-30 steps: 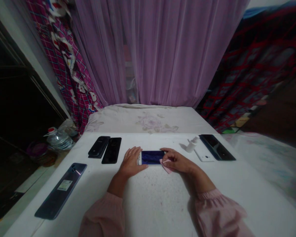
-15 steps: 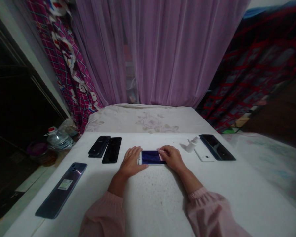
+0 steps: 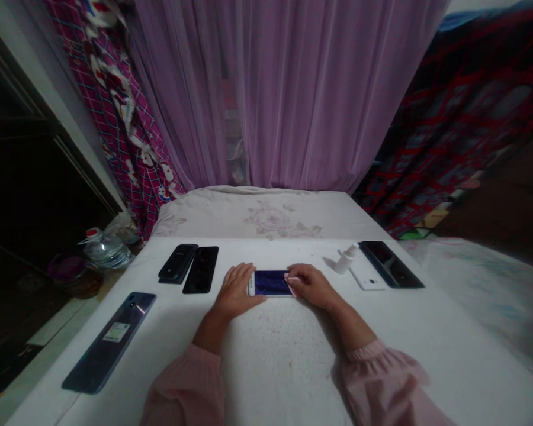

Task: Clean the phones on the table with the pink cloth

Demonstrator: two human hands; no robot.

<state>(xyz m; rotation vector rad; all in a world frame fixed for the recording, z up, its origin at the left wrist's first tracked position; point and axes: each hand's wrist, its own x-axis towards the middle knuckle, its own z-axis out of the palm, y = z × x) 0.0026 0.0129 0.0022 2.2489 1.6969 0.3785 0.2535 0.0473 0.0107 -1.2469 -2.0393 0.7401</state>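
A white-framed smartphone [image 3: 270, 283] lies sideways on the white table, its dark blue screen facing up. My left hand [image 3: 235, 291] grips its left end, fingers along the far edge and thumb by the near edge. Bunched in the pinched fingers of my right hand [image 3: 314, 286] is a small pink cloth [image 3: 292, 285], pressed on the right part of the screen. That hand hides the phone's right end. To the right of it stands a white spray bottle [image 3: 347, 259].
On the right lie a white phone [image 3: 365, 276] and dark phones [image 3: 393, 266]. Black phones [image 3: 201, 270] lie at the left, two stacked [image 3: 177, 264]. A phone with a sticker [image 3: 111, 343] is near the left table edge. Purple curtains [image 3: 311, 100] hang behind.
My right hand has shifted slightly on the screen with the cloth, its wrist and sleeve moving a little to the right. My left hand still holds the phone's left end.
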